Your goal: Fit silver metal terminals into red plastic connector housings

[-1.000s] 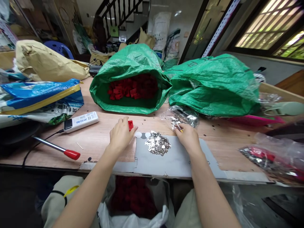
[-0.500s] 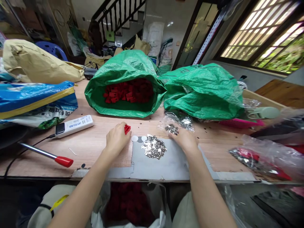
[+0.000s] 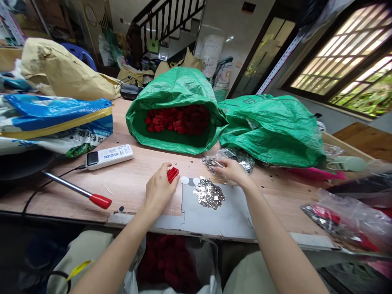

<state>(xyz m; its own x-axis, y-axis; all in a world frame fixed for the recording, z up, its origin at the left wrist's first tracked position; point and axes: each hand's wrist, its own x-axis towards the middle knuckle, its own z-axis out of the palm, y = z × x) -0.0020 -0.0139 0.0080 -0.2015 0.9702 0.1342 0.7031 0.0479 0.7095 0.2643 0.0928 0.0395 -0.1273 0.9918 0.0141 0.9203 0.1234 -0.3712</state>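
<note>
My left hand (image 3: 159,187) pinches a small red plastic piece (image 3: 172,174) just above the wooden table (image 3: 134,183). My right hand (image 3: 230,170) rests at the mouth of a clear plastic bag of small silver metal parts (image 3: 235,157), fingers closed on a small part that I cannot make out clearly. A loose pile of the same silver parts (image 3: 209,194) lies on a grey cardboard sheet (image 3: 220,218) between my hands. Two white discs (image 3: 185,180) sit at the sheet's far left corner. An open green sack (image 3: 174,110) behind holds many red pieces (image 3: 179,119).
A second green sack (image 3: 272,128) lies at the right. A white remote (image 3: 109,157) and a red-handled tool (image 3: 76,190) lie at the left, by a blue printed bag (image 3: 55,122). Clear bags of parts (image 3: 346,216) sit at the right edge. A bag of red pieces (image 3: 171,261) hangs below the table.
My right hand has shifted left and further into the clear bag's mouth. My left hand still holds the red piece, tilted a little. The camera view has swung slightly.
</note>
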